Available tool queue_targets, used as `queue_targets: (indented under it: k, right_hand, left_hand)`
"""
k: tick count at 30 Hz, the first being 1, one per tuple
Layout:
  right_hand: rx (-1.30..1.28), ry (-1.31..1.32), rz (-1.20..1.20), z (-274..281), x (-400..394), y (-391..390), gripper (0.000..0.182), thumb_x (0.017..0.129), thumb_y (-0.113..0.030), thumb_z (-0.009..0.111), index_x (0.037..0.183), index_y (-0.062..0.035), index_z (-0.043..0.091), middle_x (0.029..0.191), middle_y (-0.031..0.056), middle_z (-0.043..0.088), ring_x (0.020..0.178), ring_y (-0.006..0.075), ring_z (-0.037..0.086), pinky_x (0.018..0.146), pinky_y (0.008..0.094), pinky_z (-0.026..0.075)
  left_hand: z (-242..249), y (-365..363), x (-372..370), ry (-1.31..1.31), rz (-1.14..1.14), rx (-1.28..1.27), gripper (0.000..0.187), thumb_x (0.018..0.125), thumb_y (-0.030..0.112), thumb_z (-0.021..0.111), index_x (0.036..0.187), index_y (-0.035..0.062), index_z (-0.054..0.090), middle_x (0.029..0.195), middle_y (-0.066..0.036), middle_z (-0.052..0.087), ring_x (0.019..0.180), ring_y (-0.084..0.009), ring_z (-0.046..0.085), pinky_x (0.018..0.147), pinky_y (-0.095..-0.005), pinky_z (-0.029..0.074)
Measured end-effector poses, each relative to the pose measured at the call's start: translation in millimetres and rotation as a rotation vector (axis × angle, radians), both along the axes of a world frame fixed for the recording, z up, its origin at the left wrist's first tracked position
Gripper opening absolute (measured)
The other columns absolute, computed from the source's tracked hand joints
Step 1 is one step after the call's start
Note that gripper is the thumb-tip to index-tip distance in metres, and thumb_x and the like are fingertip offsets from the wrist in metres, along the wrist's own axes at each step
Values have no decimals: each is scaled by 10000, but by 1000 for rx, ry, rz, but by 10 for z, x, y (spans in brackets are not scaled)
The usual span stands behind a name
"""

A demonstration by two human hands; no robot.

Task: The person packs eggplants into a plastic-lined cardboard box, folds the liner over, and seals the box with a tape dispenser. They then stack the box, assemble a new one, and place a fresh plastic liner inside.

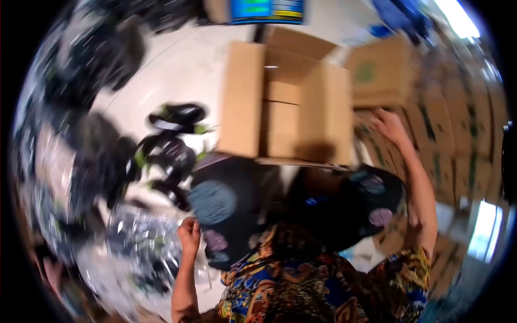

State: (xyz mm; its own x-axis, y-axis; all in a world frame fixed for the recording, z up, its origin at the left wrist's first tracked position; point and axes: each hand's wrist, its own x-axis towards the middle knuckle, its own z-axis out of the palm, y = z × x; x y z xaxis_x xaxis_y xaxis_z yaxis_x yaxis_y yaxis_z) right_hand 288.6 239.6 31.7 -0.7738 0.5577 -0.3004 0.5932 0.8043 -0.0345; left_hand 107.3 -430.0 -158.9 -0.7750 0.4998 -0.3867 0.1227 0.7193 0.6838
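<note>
An open cardboard box (242, 102) stands in front of my knees with its flaps raised and its inside bottom showing. My left hand (189, 235) is beside my left thigh, fingers curled together; whatever they may hold is too small to make out. Several dark eggplants (173, 156) lie on the floor ahead of that hand, and clear plastic bags (142, 237) are to its left. My right hand (391, 127) reaches out to the right of the box, fingers extended and holding nothing visible. It is near a closed cardboard box (377, 72) with a green print.
Stacked cardboard boxes (447, 124) line the right side. Filled plastic bags (81, 161) crowd the left. A lit display (266, 11) on a post stands behind the open box. Blue material (401, 19) lies at the upper right. Much of the view is blurred.
</note>
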Motion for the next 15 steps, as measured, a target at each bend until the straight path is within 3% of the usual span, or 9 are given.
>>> queue_targets:
  k: [2, 4, 6, 8, 10, 12, 13, 15]
  right_hand:
    - [-100, 109, -138, -126, 449, 93, 304, 899, -241, 565, 1073, 4, 611, 965, 257, 651, 915, 443, 615, 784, 470, 496]
    - [-155, 27, -380, -165, 758, -119, 234, 877, -157, 572, 1030, 6, 642, 885, 203, 683, 811, 374, 649, 762, 414, 515]
    - [-578, 117, -749, -452, 1180, -230, 184, 851, -97, 596, 997, -17, 674, 849, 124, 686, 742, 280, 630, 735, 355, 518]
    - [-689, 33, -921, -528, 1293, -420, 180, 844, -84, 635, 1011, -48, 690, 867, 72, 669, 767, 184, 603, 727, 305, 507]
    - [-640, -38, -831, -956, 1684, -558, 195, 850, -142, 667, 1030, -73, 696, 942, 64, 684, 823, 206, 629, 751, 332, 512]
    - [-617, -58, -772, -1069, 1679, -771, 190, 878, -156, 618, 1041, -101, 700, 1012, 45, 691, 897, 240, 643, 798, 363, 521]
    - [-688, 72, -733, -1590, 2030, -817, 232, 888, -191, 632, 1093, -91, 675, 953, 91, 694, 815, 223, 657, 739, 347, 534]
    - [-619, -29, -593, -1859, 2156, -1001, 274, 893, -243, 629, 1116, -86, 656, 922, 153, 697, 766, 257, 679, 702, 360, 548]
  left_hand:
    - [-146, 50, -81, -42, -62, -54, 241, 932, 218, 578, 951, -7, 661, 790, -125, 671, 717, -262, 625, 699, -357, 497]
    - [-224, 109, -145, -67, -113, -112, 249, 935, 230, 573, 976, -4, 649, 811, -125, 669, 730, -258, 625, 704, -356, 497]
    - [-229, 106, -156, -82, -128, -172, 259, 938, 242, 569, 1001, -1, 637, 831, -126, 666, 742, -254, 626, 710, -354, 497]
    - [-212, 89, -209, -100, -137, -231, 272, 941, 253, 564, 1026, 2, 625, 852, -127, 663, 755, -250, 626, 715, -353, 498]
    - [-225, 133, -306, -122, -164, -289, 286, 944, 265, 560, 1050, 5, 613, 873, -127, 660, 768, -246, 626, 721, -351, 498]
    - [-254, 226, -395, -139, -186, -348, 301, 947, 277, 555, 1075, 8, 601, 894, -128, 657, 781, -242, 626, 727, -349, 498]
    - [-273, 282, -434, -148, -196, -374, 309, 949, 283, 553, 1088, 10, 595, 904, -128, 656, 787, -240, 626, 729, -349, 498]
    - [-286, 366, -530, -172, -212, -424, 326, 952, 294, 549, 1113, 13, 584, 925, -129, 653, 800, -236, 627, 735, -347, 498]
